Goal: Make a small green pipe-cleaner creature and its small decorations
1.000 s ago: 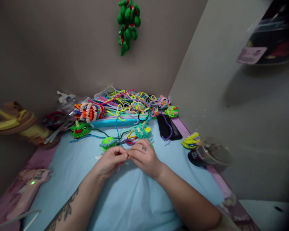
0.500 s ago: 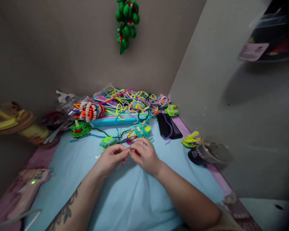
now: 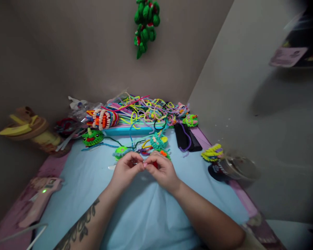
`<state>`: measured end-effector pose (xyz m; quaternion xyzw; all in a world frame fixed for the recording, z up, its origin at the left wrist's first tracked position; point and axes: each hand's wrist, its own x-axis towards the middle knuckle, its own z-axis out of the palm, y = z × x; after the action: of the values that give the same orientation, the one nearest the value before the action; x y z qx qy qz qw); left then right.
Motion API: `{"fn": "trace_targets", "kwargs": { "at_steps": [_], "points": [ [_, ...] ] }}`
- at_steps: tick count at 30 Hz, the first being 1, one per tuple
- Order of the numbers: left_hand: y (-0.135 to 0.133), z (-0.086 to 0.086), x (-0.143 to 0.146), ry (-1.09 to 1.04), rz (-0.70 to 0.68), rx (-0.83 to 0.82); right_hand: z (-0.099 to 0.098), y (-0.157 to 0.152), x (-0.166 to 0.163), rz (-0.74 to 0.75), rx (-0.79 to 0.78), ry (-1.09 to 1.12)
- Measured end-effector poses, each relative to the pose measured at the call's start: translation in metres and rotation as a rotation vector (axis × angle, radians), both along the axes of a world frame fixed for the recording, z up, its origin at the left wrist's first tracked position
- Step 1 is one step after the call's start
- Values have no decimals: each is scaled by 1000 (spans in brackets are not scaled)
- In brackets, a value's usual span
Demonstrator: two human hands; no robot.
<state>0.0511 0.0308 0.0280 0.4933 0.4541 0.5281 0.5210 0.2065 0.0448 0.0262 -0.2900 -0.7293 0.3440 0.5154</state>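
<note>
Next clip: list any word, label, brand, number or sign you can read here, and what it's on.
No text reads clearly in this view.
Pink label, upper right: print blurred, unreadable.
Dark round base by the right table edge: pale marks, too blurred.
Pink device with a green light: panel too small to read.
Left hand, right hand and the small pink piece pinched between them: no lettering shows.

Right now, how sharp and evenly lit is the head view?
Head view: dim, flat light, the left hand and right hand slightly soft, the small pink piece pinched between them too blurred to identify. Head view edges: the clear round container smears, right corners darken.
</note>
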Motion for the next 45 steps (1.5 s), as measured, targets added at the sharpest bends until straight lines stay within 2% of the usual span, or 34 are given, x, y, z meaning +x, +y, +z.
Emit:
{"fn": "trace_targets", "kwargs": {
  "at_steps": [2, 7, 11, 15, 18, 22, 24, 26, 33, 39, 42, 45],
  "points": [
    [-3, 2, 0, 92, 54, 124, 1, 0, 1, 36, -21, 21],
    [-13, 2, -2, 344, 78, 513, 3, -3, 3, 101, -99, 72],
    [-20, -3, -5, 496, 145, 636, 1, -8, -3, 133, -294, 149],
    [-20, -6, -6, 555, 182, 664, -5, -12, -14, 158, -520, 285],
    [-16, -4, -6, 544, 210, 615, -5, -14, -15, 94, -495, 291],
    [-12, 1, -3, 518, 176, 495, 1, -12, -6, -72, -109, 102],
    [-11, 3, -1, 506, 133, 465, 4, -11, 0, -92, 58, -5],
    [-11, 5, 0, 504, 100, 459, 7, -9, 3, -87, 144, -44],
    [-7, 9, 0, 495, 7, 380, 4, -5, 6, -108, 261, -100],
    [0, 7, -4, 417, -62, 87, -2, 1, 10, -102, 407, -290],
    [1, 4, -4, 314, -79, -39, -4, 2, 11, -123, 414, -352],
    [0, 2, -3, 88, -159, -142, -5, 3, 11, -147, 391, -306]
  ]
}}
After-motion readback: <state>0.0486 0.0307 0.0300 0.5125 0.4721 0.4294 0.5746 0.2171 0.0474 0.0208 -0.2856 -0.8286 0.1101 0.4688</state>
